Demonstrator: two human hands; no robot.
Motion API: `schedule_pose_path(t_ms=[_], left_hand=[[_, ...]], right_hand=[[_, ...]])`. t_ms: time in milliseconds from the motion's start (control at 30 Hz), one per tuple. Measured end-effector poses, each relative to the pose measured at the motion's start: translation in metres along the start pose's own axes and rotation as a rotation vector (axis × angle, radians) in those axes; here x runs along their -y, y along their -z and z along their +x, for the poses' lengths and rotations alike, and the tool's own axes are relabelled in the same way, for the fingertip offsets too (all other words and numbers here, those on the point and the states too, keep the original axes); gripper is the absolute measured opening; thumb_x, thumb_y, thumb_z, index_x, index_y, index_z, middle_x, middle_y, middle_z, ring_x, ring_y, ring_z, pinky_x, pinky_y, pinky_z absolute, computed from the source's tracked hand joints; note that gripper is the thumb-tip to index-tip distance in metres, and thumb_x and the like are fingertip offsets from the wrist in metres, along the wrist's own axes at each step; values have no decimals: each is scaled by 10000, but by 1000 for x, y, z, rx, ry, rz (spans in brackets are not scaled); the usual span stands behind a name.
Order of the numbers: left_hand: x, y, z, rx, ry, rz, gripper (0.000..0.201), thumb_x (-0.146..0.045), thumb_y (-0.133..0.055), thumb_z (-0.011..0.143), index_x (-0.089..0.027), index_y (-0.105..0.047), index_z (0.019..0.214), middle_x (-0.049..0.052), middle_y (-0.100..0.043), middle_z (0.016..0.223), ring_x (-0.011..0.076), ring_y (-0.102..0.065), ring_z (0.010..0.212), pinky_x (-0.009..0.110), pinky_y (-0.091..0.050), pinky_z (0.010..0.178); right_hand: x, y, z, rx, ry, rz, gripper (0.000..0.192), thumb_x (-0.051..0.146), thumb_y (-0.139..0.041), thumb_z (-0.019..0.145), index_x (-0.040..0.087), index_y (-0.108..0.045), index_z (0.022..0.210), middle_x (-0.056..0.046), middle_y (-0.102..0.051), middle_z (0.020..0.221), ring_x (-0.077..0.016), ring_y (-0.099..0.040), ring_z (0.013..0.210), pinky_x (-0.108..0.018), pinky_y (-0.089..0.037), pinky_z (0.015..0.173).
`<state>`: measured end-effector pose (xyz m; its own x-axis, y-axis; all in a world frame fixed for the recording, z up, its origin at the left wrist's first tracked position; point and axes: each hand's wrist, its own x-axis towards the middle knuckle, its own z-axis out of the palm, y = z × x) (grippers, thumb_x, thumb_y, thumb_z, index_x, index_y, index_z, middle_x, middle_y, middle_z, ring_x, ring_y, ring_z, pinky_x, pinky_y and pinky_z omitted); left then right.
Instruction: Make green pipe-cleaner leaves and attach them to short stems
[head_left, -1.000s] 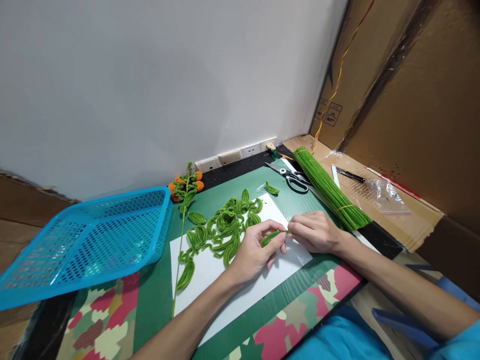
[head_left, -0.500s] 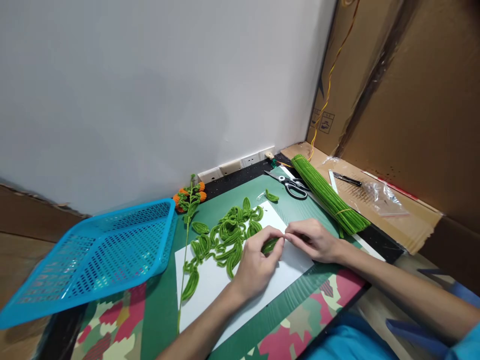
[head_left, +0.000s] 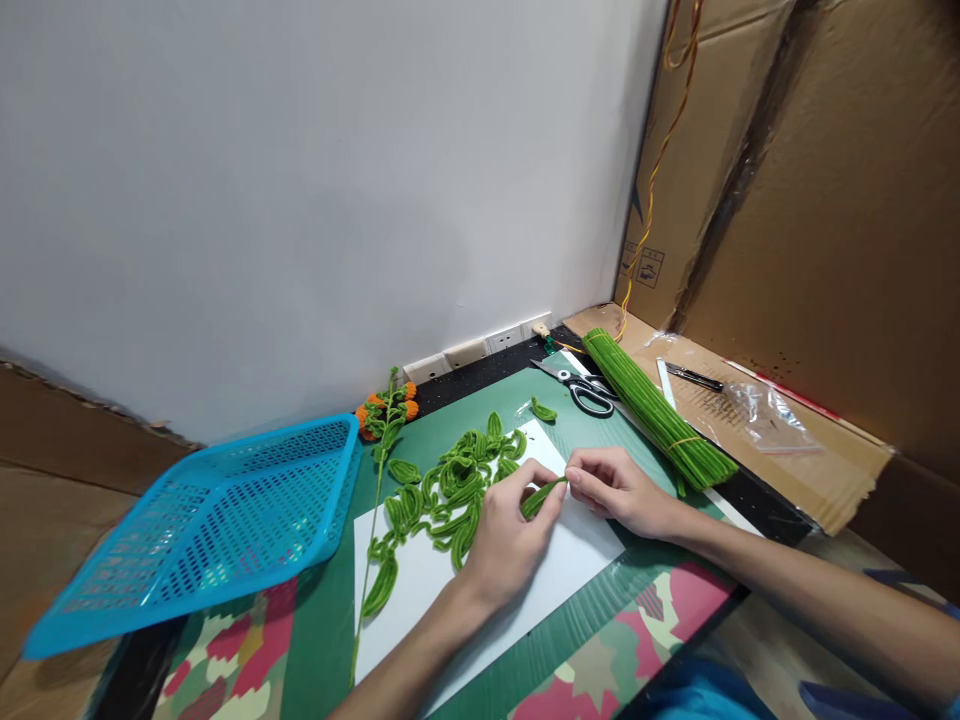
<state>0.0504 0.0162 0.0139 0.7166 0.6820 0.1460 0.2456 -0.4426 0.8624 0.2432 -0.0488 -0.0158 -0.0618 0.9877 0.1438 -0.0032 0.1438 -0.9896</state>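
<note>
White wall (head_left: 300, 200) behind a green mat (head_left: 322, 630). Leftmost, blue basket (head_left: 187, 612), then looped leaves (head_left: 459, 475) heaped mostly on paper (head_left: 585, 540). Left hand (head_left: 510, 525) holds one leaf (head_left: 541, 498) between thumb and fingers, above the paper. Leaf: fuzzy, green, narrowing to a point rightward. Right hand (head_left: 619, 490) pinches that tip. Green bundle (head_left: 660, 410) farther right.

Basket (head_left: 346, 470) at left, flower stem (head_left: 380, 463) just right of it; leaves (head_left: 459, 478) mostly on the paper sheet (head_left: 577, 540), scissors (head_left: 574, 381) behind it, bundle (head_left: 654, 405) right of the scissors, knife (head_left: 694, 377) and plastic bag (head_left: 776, 415) farther right on cardboard (head_left: 847, 455)
</note>
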Motion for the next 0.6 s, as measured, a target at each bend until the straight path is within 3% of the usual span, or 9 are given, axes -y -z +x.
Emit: schedule_pose_path(t_ms=[33,100,233,433,600], left_hand=[[-1,0,2,66,163,-194,294,-456,-580,1051,-189,-624,935,-40,-580,615,99,-509,426,210,-385,404],[-3,0,7,178,385,-529,406,-575,-574,1020,-182,-602,924,-46,-557,631,81,-442,366,201,-331,326],[0,9,12,303,576,-824,414,-549,-677,956,-147,-605,888,-7,-600,752,30,-412,390,154,-213,303],[7,20,12,464,558,-914,333,-432,-744,952,-152,-589,858,-36,-559,729,-2,-345,389,160,-183,341],[5,18,10,474,501,-882,331,-442,-780,927,-155,-619,888,-20,-590,745,6,-343,406,178,-177,364]], right_hand=[[0,1,0,-17,29,-57,443,540,-583,1054,176,-579,801,61,-457,627,-89,-372,544,-224,-299,514],[-1,3,0,-45,117,-189,407,472,-521,1096,178,-589,825,47,-487,660,-102,-414,583,-229,-344,561],[-7,1,-3,-9,390,-505,285,297,-434,1135,186,-603,936,-7,-612,789,-130,-549,686,-237,-423,655],[-16,1,-8,-52,666,-978,274,154,-390,1120,182,-604,952,-12,-557,748,-147,-484,616,-253,-376,578],[-11,2,-10,-47,750,-887,249,184,-428,1117,175,-620,959,-18,-581,738,-148,-503,619,-265,-385,582]])
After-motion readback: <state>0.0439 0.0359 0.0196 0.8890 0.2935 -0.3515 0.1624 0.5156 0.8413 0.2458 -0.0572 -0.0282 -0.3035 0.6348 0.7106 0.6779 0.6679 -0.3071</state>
